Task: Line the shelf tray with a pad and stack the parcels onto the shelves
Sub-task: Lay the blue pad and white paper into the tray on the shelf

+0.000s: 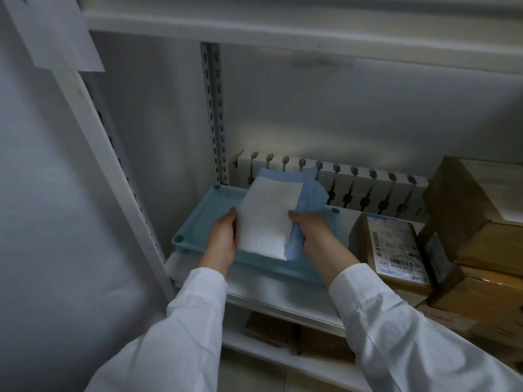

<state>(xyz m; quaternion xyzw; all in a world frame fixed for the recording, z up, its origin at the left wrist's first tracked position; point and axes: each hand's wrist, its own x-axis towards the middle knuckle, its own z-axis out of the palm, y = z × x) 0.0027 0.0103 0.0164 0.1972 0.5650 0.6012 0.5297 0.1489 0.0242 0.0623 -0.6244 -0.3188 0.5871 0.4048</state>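
both grips clamped on the folded pad, held over the tray

my left grip point(223, 239) curls round the left edge of the pad point(266, 219) and my right grip point(314, 233) pinches its right edge, where the blue backing bunches up. the pad is folded, its white face toward me, with the blue layer showing behind it and to the right. i hold it over the teal tray point(195, 222), its lower end down near the tray's front side. the tray sits at the left end of the white shelf point(254, 290). just beside the tray on the right, a labelled parcel point(396, 244) lies flat on the same shelf. past it, brown boxes point(467, 210) are stacked. on the lower shelf point(254, 349), more boxes point(268, 329) sit in dim light.
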